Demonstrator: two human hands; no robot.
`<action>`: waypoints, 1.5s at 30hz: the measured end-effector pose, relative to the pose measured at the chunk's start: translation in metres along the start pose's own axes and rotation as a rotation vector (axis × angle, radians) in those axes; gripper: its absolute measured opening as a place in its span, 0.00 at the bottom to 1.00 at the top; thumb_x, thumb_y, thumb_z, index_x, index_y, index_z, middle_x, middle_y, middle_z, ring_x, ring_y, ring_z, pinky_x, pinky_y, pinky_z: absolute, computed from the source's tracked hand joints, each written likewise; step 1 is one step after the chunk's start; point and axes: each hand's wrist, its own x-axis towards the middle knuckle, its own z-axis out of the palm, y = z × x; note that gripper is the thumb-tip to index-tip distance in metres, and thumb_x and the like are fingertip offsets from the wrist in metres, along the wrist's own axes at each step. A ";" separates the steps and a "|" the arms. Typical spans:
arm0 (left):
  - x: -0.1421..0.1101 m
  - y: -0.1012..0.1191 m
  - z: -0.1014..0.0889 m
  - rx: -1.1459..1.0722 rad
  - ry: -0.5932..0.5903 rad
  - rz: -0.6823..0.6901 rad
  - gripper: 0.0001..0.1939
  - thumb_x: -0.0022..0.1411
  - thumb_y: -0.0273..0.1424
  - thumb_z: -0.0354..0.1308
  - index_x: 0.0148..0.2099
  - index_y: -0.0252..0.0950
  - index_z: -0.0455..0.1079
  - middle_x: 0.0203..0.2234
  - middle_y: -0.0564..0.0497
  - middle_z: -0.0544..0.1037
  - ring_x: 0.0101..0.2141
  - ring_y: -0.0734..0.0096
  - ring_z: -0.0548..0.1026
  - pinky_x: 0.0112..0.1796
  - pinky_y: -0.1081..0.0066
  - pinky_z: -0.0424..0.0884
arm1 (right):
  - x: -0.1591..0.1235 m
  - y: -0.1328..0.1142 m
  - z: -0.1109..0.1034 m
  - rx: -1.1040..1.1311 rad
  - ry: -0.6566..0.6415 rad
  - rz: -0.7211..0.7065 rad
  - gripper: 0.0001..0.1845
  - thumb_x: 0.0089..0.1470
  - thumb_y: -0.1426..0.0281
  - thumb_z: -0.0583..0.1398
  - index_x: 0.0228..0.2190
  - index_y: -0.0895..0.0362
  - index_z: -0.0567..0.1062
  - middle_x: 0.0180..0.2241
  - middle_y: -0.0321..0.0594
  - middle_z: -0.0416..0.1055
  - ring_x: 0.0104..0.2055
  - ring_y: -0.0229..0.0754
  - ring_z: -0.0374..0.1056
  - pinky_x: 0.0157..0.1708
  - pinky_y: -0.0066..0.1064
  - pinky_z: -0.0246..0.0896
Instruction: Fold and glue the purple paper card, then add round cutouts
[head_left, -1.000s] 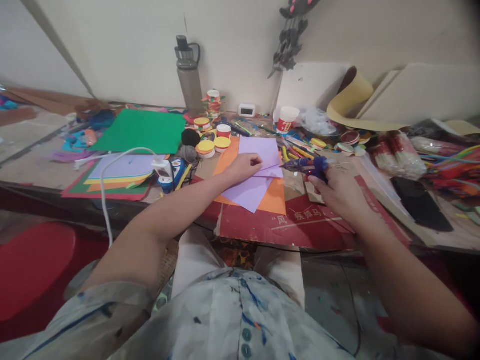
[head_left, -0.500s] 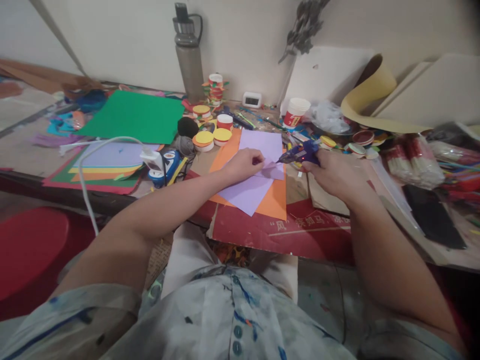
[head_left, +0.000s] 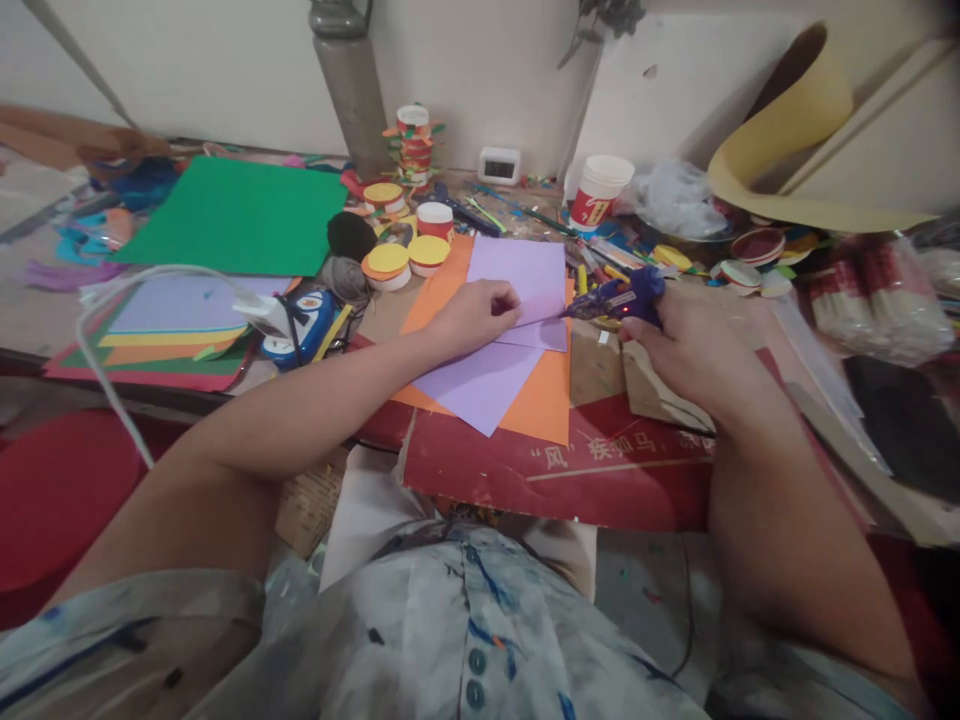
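My right hand (head_left: 686, 330) is wrapped round a blue glue gun (head_left: 626, 298) with a small red light on its side. Its nozzle points left, close to the right edge of a folded-up strip on the purple paper (head_left: 517, 262). My left hand (head_left: 476, 318) pinches that raised strip from the left, with thumb and forefinger curled together. Another purple sheet (head_left: 487, 390) lies askew beneath, and an orange sheet (head_left: 544, 405) is under both. Whether glue is on the paper I cannot make out.
Red cardboard (head_left: 555, 480) covers the table's front edge. Yellow-topped paper cups (head_left: 386, 262) and yarn balls (head_left: 352, 237) stand behind my left hand. A power strip (head_left: 304, 328) with a white cable, a green sheet (head_left: 240, 215), a bottle (head_left: 352, 100) and a paper cup (head_left: 600, 190) surround the work.
The glue gun's nozzle has shifted right to the edge of the purple paper. My left hand keeps hold of the raised strip. The whole view has tilted downward and come closer.
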 end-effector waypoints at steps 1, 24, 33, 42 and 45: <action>0.000 0.000 0.000 -0.002 -0.001 -0.002 0.04 0.65 0.24 0.62 0.36 0.34 0.77 0.33 0.51 0.82 0.33 0.73 0.75 0.41 0.69 0.72 | -0.001 0.001 0.004 0.027 -0.003 -0.003 0.12 0.65 0.63 0.58 0.40 0.56 0.78 0.38 0.53 0.79 0.39 0.58 0.74 0.39 0.45 0.68; -0.001 0.010 -0.004 -0.092 0.024 -0.079 0.04 0.61 0.23 0.62 0.33 0.35 0.74 0.30 0.52 0.80 0.33 0.73 0.72 0.42 0.69 0.70 | -0.005 -0.010 0.019 0.088 0.034 0.045 0.22 0.68 0.56 0.56 0.53 0.58 0.77 0.43 0.57 0.79 0.50 0.65 0.75 0.50 0.53 0.68; 0.001 0.008 -0.004 -0.104 0.037 -0.088 0.04 0.61 0.24 0.62 0.33 0.35 0.74 0.30 0.52 0.79 0.33 0.72 0.72 0.42 0.68 0.70 | -0.006 -0.021 0.016 0.023 0.002 0.060 0.21 0.68 0.61 0.55 0.53 0.61 0.76 0.43 0.61 0.79 0.49 0.66 0.76 0.48 0.52 0.68; 0.001 0.006 -0.005 -0.072 0.030 -0.070 0.03 0.59 0.26 0.61 0.35 0.34 0.76 0.32 0.50 0.81 0.34 0.71 0.74 0.43 0.68 0.71 | -0.011 -0.018 0.011 0.135 0.002 -0.052 0.13 0.65 0.60 0.58 0.41 0.54 0.77 0.38 0.53 0.79 0.41 0.59 0.74 0.41 0.46 0.67; 0.000 0.008 -0.006 -0.070 0.022 -0.074 0.02 0.59 0.26 0.61 0.35 0.34 0.76 0.33 0.49 0.82 0.35 0.71 0.75 0.44 0.67 0.72 | -0.009 -0.007 0.005 0.111 0.018 -0.032 0.11 0.63 0.59 0.59 0.36 0.53 0.76 0.33 0.49 0.76 0.38 0.57 0.72 0.40 0.46 0.66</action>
